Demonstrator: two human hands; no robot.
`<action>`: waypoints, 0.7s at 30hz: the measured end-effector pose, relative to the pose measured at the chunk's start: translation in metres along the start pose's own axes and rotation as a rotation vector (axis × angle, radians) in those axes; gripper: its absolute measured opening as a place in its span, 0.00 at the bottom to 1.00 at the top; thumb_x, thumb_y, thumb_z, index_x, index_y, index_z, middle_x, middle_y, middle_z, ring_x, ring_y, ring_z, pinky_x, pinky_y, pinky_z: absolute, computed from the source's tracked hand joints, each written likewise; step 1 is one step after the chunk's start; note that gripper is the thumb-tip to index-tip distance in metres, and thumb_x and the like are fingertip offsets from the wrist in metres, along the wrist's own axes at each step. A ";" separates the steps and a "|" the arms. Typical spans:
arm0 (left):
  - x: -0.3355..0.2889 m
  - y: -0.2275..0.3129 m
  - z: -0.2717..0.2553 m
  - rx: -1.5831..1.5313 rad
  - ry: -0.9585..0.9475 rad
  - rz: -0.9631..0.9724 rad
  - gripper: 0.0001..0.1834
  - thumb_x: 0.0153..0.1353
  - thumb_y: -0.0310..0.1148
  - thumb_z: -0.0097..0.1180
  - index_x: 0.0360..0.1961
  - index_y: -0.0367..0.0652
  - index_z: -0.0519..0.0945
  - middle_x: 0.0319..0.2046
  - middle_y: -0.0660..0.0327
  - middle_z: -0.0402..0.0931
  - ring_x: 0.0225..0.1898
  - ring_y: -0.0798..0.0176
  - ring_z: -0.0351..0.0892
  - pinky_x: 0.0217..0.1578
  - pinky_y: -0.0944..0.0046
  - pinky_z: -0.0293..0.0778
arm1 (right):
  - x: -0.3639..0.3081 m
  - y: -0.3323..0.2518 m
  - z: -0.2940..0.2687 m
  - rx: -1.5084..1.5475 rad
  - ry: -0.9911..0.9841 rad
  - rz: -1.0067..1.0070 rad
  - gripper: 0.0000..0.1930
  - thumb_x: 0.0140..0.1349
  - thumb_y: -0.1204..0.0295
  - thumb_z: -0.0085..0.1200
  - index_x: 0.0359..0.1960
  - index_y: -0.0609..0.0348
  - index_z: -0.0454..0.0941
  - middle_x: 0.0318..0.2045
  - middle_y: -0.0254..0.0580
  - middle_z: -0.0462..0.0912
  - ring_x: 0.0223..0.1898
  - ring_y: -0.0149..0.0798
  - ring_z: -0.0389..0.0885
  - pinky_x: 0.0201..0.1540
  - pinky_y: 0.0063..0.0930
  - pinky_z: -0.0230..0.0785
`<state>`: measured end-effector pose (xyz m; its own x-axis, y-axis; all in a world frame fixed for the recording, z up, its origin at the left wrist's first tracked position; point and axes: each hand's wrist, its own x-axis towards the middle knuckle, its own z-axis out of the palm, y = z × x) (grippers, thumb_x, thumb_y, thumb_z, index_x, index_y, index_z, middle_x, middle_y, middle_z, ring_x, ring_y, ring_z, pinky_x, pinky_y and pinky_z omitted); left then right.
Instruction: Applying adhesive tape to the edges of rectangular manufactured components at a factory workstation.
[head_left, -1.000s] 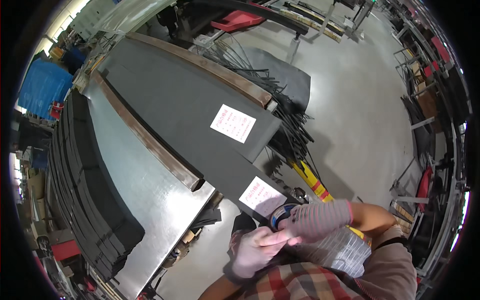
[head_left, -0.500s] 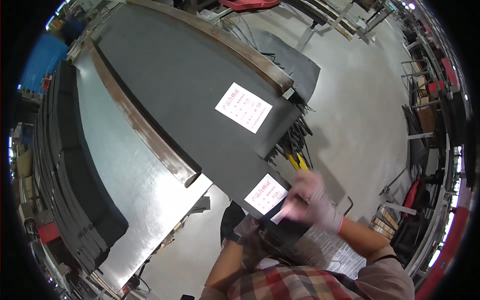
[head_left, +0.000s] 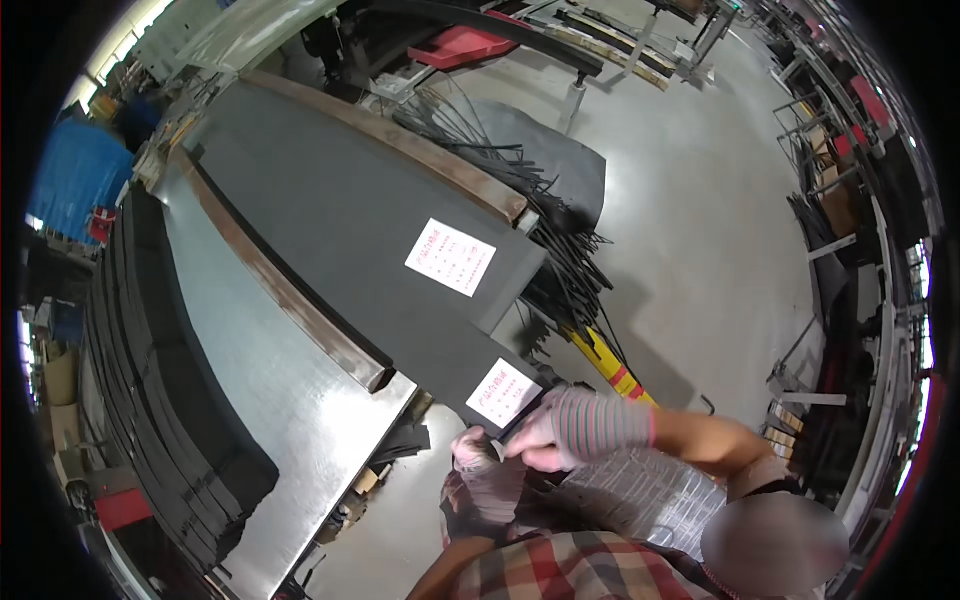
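My left hand (head_left: 487, 475), in a thin pale glove, is closed at the near end of a long dark grey sheet (head_left: 300, 190). From the right, my right hand (head_left: 590, 430), in a striped pale glove, reaches to it with the fingers pinched together. A small white strip (head_left: 499, 450) shows between the fingertips of both hands; its shape is mostly hidden. Just beyond the hands, a white label with red print (head_left: 502, 391) lies on the narrow end of the sheet. A second white label (head_left: 451, 258) lies farther up the sheet.
Brown metal bars (head_left: 280, 270) run along both sides of the sheet, on a shiny metal table (head_left: 290, 420). Stacked dark strips (head_left: 170, 390) stand at the left. To the right hang a bundle of black strips (head_left: 570, 270) and a yellow piece (head_left: 610, 365). Silvery wrapped material (head_left: 650, 500) lies by my right arm.
My right hand has moved left and down to meet my left hand, which has come out from beneath the sheet's end. The view has shifted, showing more of the far side.
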<state>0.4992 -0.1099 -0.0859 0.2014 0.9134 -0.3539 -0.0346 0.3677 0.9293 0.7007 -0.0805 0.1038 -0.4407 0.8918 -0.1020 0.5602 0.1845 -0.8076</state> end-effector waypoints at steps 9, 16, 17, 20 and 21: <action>0.012 0.084 0.018 -0.003 -0.377 -0.150 0.21 0.58 0.26 0.61 0.52 0.34 0.72 0.47 0.59 0.76 0.43 0.63 0.79 0.45 0.63 0.78 | -0.018 0.115 -0.001 -0.421 -0.180 0.790 0.14 0.60 0.55 0.51 0.37 0.48 0.83 0.32 0.43 0.84 0.38 0.48 0.83 0.44 0.41 0.73; 0.003 0.096 0.001 0.466 -0.408 -0.309 0.43 0.58 0.37 0.64 0.65 0.31 0.52 0.54 0.46 0.71 0.57 0.50 0.71 0.56 0.60 0.68 | -0.010 0.076 -0.004 -0.197 -0.498 0.658 0.43 0.62 0.32 0.33 0.43 0.67 0.79 0.40 0.56 0.83 0.49 0.56 0.78 0.53 0.44 0.69; -0.014 0.104 -0.009 0.855 -0.716 -0.047 0.48 0.59 0.44 0.62 0.67 0.31 0.46 0.56 0.43 0.69 0.57 0.45 0.70 0.58 0.57 0.66 | 0.001 0.056 -0.026 -0.152 -0.782 0.675 0.49 0.59 0.28 0.31 0.48 0.70 0.76 0.46 0.60 0.80 0.53 0.57 0.75 0.58 0.44 0.65; -0.005 0.137 0.004 0.455 -0.854 -0.425 0.38 0.62 0.57 0.53 0.57 0.29 0.68 0.49 0.48 0.76 0.54 0.54 0.73 0.56 0.58 0.66 | 0.007 0.051 -0.019 -0.293 -0.393 0.752 0.51 0.56 0.26 0.32 0.51 0.71 0.74 0.53 0.66 0.74 0.57 0.60 0.72 0.62 0.44 0.61; 0.018 0.096 -0.004 0.227 -0.688 -0.400 0.40 0.62 0.62 0.49 0.49 0.27 0.74 0.46 0.51 0.78 0.53 0.55 0.74 0.54 0.59 0.68 | 0.009 0.065 0.000 -0.253 -0.073 0.714 0.53 0.54 0.25 0.32 0.51 0.72 0.73 0.56 0.69 0.70 0.57 0.63 0.70 0.62 0.44 0.60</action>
<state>0.4953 -0.0571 -0.0038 0.7133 0.3829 -0.5870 0.3502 0.5308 0.7718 0.7331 -0.0601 0.0500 0.0487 0.8022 -0.5951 0.8668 -0.3299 -0.3738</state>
